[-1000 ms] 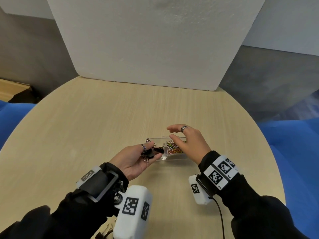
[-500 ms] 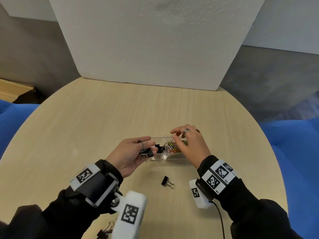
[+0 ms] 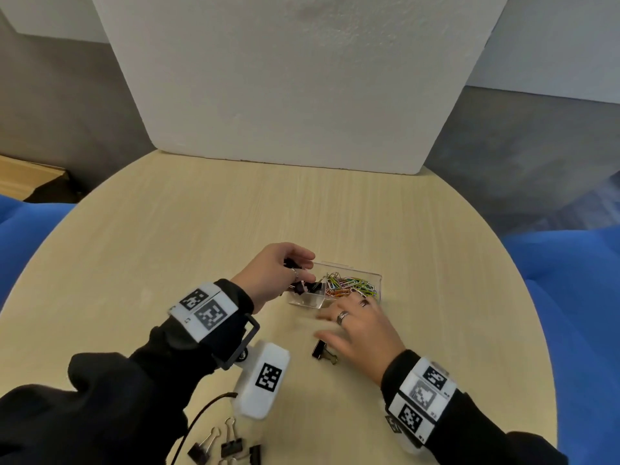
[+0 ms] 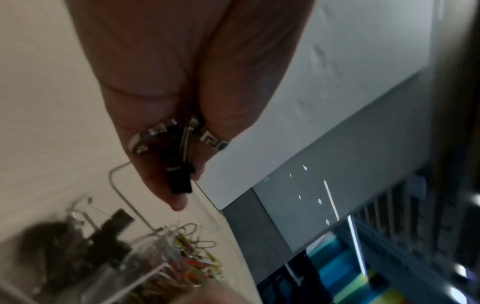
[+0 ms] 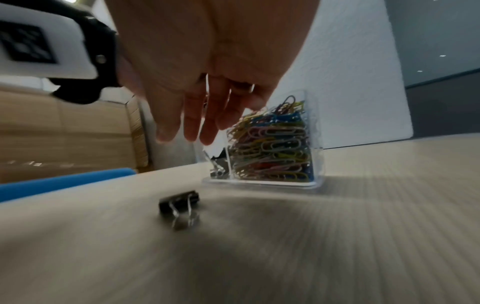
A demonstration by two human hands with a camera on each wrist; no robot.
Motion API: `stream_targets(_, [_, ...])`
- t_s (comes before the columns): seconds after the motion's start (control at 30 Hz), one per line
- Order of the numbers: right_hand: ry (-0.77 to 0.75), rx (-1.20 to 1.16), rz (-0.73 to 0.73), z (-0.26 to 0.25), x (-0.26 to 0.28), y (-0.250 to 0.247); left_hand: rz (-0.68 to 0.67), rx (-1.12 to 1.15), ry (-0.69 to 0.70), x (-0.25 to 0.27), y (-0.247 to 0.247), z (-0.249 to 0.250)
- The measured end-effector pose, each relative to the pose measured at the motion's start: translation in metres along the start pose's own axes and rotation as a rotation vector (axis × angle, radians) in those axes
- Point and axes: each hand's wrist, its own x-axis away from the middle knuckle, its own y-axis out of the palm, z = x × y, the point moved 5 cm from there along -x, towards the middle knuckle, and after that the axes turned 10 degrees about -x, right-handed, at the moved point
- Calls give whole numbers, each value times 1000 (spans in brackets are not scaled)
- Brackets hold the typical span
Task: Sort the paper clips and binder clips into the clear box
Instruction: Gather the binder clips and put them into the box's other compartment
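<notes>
The clear box (image 3: 376, 280) stands mid-table with two compartments. Coloured paper clips (image 3: 349, 283) fill the right one, and black binder clips (image 3: 310, 287) lie in the left one. My left hand (image 3: 302, 270) hovers palm down over the left compartment and pinches a black binder clip (image 4: 179, 179) between its fingers. My right hand (image 3: 322, 327) is open with straight, spread fingers just above the table, in front of the box. A loose black binder clip (image 3: 323, 352) lies on the table beside its thumb, also seen in the right wrist view (image 5: 179, 202) below the fingers (image 5: 192, 127).
Several more black binder clips (image 3: 221, 444) lie at the table's near edge by my left sleeve. A white foam board (image 3: 285, 78) stands at the table's far edge. Blue seats (image 3: 570, 280) flank the round table.
A binder clip fell onto the table in front of the box. My right hand left the box and came down toward me next to that clip. My left hand turned palm down over the left compartment.
</notes>
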Motion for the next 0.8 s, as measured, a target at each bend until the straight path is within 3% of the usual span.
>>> stream_targets(0.17, [64,41,-403,3,16,38,-121,-363,151,-6,4,6])
stream_targets(0.37, [143,31,-460,7,25,43,-239,-612,245,-4,9,10])
stream_targets(0.47, [105,-100,-327,6,22,35,-247,-634,299,-3,10,13])
stream_targets(0.63, [-22,-395,174,-14,-7,-16,-212,-476,365,1,5,14])
stream_targets(0.7, [2,-489,308,-15,-19,-30,-138,-342,341,-1,-1,11])
stream_targets(0.8, [80,-565,364,-11,-40,-36,-26,-94,208,-2,-10,2])
